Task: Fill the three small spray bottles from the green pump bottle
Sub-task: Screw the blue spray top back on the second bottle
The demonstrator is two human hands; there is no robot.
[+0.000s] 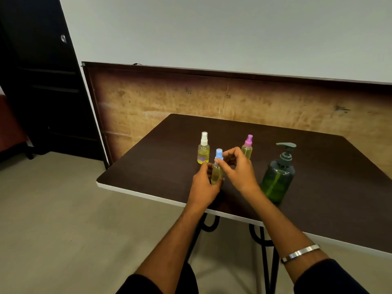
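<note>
Blue-capped bottle held upright between both hands, near the table's front edge.

The left hand (204,183) wraps the body of the blue bottle (216,174), whose long axis stands near vertical; the right hand (237,168) comes in from the right, thumb and fingertips pinching at the blue cap (219,154) directly above the left hand's grip. Any turn of the cap therefore runs about this vertical axis, the left hand serving to brace. The pump bottle (277,177) stands upright just right of the right wrist, so the right hand is the nearer to it. The white bottle (203,150) and pink bottle (247,147) stand behind the hands on the table (328,187), both showing yellowish liquid. Whether the cap is being loosened or tightened cannot be told.
</note>
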